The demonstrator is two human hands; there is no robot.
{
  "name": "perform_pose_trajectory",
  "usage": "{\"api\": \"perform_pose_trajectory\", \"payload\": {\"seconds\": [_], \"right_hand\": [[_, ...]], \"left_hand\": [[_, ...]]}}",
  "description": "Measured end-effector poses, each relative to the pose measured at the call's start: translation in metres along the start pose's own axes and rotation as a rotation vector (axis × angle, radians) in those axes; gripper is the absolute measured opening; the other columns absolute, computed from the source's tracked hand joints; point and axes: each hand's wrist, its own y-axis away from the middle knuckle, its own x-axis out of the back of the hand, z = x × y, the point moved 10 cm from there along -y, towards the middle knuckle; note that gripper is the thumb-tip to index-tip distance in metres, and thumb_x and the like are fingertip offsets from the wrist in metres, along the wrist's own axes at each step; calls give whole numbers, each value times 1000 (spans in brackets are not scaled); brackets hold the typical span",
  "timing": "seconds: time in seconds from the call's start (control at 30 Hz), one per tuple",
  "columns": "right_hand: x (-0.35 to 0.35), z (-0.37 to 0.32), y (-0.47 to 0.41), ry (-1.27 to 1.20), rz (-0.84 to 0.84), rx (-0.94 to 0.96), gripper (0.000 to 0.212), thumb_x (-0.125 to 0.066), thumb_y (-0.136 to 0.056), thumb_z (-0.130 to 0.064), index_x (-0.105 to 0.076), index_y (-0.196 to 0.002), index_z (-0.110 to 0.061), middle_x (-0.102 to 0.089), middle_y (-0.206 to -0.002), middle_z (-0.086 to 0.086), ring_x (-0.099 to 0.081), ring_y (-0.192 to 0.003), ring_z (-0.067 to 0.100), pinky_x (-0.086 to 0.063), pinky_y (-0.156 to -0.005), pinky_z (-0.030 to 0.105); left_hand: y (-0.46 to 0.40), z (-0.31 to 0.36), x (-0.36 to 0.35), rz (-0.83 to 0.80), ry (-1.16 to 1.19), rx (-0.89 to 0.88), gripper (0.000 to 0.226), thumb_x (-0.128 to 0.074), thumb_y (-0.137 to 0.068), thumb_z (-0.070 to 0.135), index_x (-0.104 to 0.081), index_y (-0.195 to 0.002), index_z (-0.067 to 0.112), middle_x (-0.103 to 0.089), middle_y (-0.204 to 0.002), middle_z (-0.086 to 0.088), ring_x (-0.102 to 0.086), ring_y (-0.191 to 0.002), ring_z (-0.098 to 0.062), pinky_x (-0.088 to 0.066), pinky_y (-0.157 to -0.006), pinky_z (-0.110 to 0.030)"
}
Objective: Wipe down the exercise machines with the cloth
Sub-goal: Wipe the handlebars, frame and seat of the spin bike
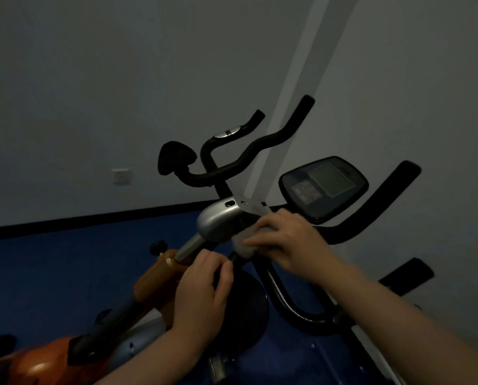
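An orange and black exercise bike [160, 276] fills the lower middle of the dim head view. Its silver stem cover [218, 220] sits below the display console [324, 184]. My right hand [290, 243] grips a grey cloth [244, 241] and presses it against the stem just right of the silver cover. My left hand [204, 290] curls around the black part of the frame under the steel post [189, 247]. The cloth is mostly hidden under my right fingers.
Black handlebars [260, 143] rise behind the console, with a long grip [382, 201] at the right. A black flywheel housing [246, 307] sits below my hands. Blue floor [65, 265] spreads left, and grey walls with a wall socket [121, 176] stand behind.
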Motion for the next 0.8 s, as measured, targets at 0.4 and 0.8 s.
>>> {"api": "perform_pose_trajectory", "payload": {"seconds": [0.4,0.8], "right_hand": [[21,31,30,28,219,-386,35,-77,-78,-16,-71,-110,-30,-61,-106,0,-53,-91,21,-49,-72,44],[33,18,36,55,328,-526,31,-76,-78,-13,-71,-106,-25,-58,-101,3,-54,-89,22,-47,-72,35]], "left_hand": [[-2,0,-3,-68,17,-32,18,-38,-94,38,-45,-79,32,-46,-76,12,-49,-67,-8,-43,-58,-36],[-20,32,-14,-167,-159,-181,10,-47,-86,30,-56,-90,32,-54,-94,19,-49,-87,1,-41,-75,-21]]}}
